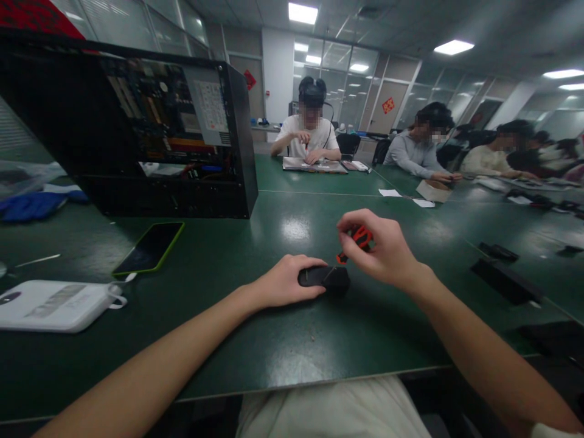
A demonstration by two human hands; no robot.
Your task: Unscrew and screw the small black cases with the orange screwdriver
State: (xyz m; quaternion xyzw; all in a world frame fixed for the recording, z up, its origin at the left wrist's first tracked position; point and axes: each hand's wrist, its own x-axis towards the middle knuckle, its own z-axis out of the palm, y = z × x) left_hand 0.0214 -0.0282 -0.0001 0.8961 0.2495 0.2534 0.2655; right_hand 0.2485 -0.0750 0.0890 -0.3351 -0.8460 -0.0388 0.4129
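Observation:
My left hand (289, 280) lies on the green table, thumb and fingers closed around the left end of a small black oblong device (336, 280), rounded like a computer mouse. Part of the device is hidden by the fingers. Above and to the right, my right hand (378, 243) grips a screwdriver (361, 236) with a red and black handle. Its thin shaft slants down and left to the top of the device. Whether the tip touches a screw is too small to tell.
An opened black computer case (246, 140) stands at the left. Before it lie a phone (150, 248) with a green edge and a white power bank (59, 307). Black parts (504, 280) lie at the right. A person (308, 137) works across the green table (296, 340); others sit further right.

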